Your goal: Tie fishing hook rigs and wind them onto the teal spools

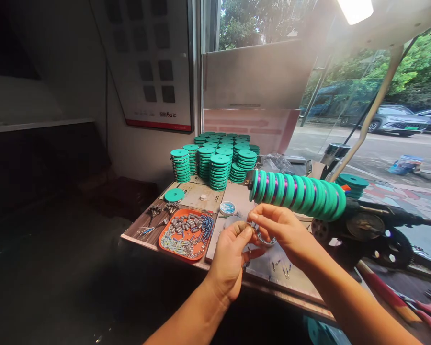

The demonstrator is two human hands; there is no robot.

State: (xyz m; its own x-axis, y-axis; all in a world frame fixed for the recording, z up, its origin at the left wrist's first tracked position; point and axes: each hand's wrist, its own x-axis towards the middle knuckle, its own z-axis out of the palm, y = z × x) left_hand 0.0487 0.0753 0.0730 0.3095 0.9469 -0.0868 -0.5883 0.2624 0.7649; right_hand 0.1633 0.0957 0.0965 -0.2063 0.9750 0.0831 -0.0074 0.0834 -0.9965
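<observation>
Over the front of the table, my left hand and my right hand meet with fingertips pinched together. Between them shows a small grey piece, resembling the grey lead sinkers in the tray; the fingers partly hide it. Behind my right fingers sits a small round dish of tiny metal parts. Left of my hands lies an orange tray with the sinkers, dark blue pins, pale tubes and small metal swivels. A few hooked metal pieces lie below my right wrist.
A row of green foam spools on a shaft extends above my right hand from a black geared machine. Stacked green spools fill the table's back. A small white tub stands behind my hands; pink-handled scissors lie right.
</observation>
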